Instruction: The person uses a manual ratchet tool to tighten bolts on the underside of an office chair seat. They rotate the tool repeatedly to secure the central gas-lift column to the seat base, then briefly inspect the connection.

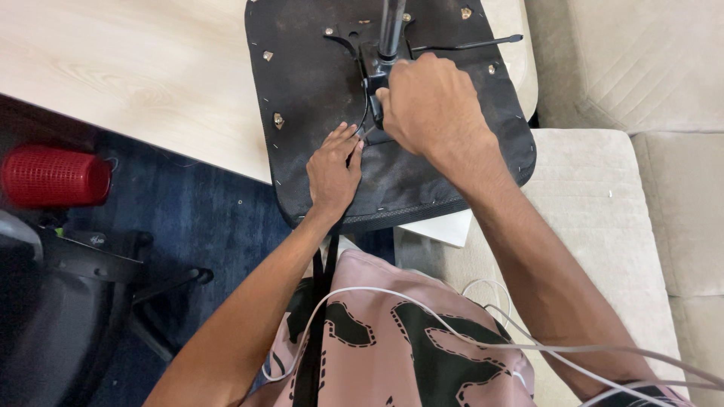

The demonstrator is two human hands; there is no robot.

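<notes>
One upturned black fabric-covered chair seat (317,83) on one pale wooden desk (136,75). One dark metal post (391,26) rising from its middle, one thin black lever (467,45) to the right. Four brass-coloured fittings showing, one at (278,120). Two bare hands: left (333,172), right (430,102). One red ribbed plastic basket (54,177) far left. One beige cushioned sofa (626,196) right.

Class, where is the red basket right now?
In the head view, the red basket lies at far left on the dark blue floor, below the table edge.

Left hand (332,172) flat; right hand (428,102) fisted.
</notes>
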